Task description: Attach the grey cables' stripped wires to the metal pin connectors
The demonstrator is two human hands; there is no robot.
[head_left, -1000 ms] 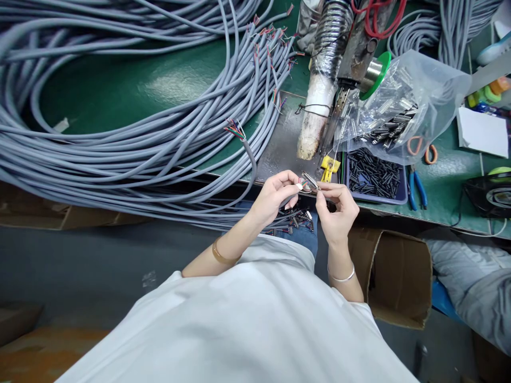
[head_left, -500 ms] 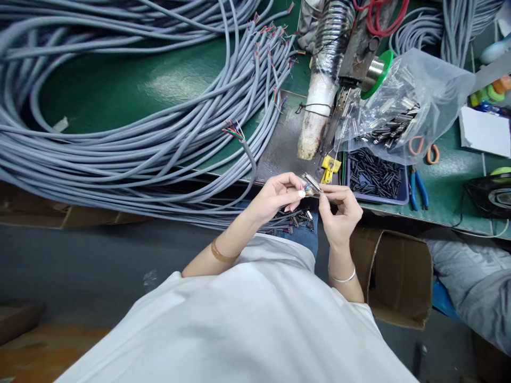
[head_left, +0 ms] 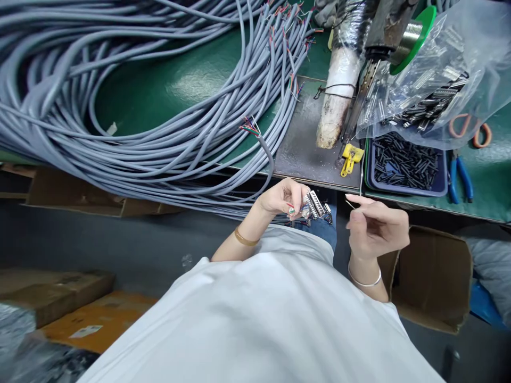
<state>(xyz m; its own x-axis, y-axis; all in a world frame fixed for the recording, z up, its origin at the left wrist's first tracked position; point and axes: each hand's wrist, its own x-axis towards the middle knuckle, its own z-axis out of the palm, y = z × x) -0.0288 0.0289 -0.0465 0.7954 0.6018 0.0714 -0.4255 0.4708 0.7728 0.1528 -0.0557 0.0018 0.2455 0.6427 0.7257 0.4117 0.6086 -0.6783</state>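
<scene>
My left hand (head_left: 281, 198) is closed on a small metal multi-pin connector (head_left: 315, 204) with coloured wires at its back, held just below the bench edge. My right hand (head_left: 375, 226) has come away to the right; its fingers are curled and pinch a thin wire (head_left: 350, 204) near the fingertips. A grey cable end (head_left: 255, 134) with stripped coloured wires curves over the bench edge toward my left hand. More finished connectors (head_left: 303, 221) lie in my lap, partly hidden.
A big coil of grey cables (head_left: 120, 106) covers the green bench. A soldering fixture (head_left: 339, 101), solder spool (head_left: 411, 32), plastic bag of connectors (head_left: 431, 90), blue tray of black sleeves (head_left: 403, 165), blue pliers (head_left: 459, 178) and a yellow clip (head_left: 349, 158) stand right. A cardboard box (head_left: 431, 276) sits below.
My right hand let go of the connector and moved right and down with a thin wire. My left hand kept the connector and dropped slightly below the bench edge. The view shifted left.
</scene>
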